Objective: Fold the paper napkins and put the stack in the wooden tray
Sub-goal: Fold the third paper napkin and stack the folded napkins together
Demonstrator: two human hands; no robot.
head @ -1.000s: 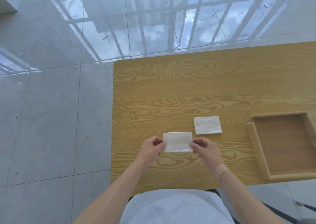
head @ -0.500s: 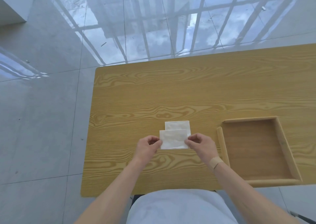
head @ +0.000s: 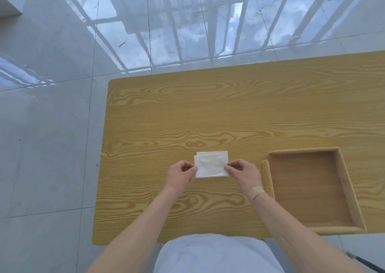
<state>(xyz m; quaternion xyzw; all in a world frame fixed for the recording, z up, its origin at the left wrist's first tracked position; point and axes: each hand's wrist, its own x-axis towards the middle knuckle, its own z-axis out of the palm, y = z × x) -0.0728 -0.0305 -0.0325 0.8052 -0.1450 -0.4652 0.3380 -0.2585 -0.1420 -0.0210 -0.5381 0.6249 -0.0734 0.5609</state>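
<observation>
A folded white napkin (head: 210, 167) is pinched at its left edge by my left hand (head: 180, 175) and at its right edge by my right hand (head: 243, 173). It covers most of a second folded napkin (head: 211, 153) lying on the table, of which only the far strip shows. The wooden tray (head: 341, 187) sits to the right of my right hand, with nothing in it.
The wooden table (head: 208, 114) ends at its left edge near x 500 and at the near edge by my body. Glossy grey floor tiles (head: 52, 126) surround it. A plaster strip wraps my right wrist (head: 255, 192).
Both hands carried the held napkin away from me and to the right until it lay over the second napkin; its overlap has grown. The camera view also shifted, bringing the tray fully into sight.
</observation>
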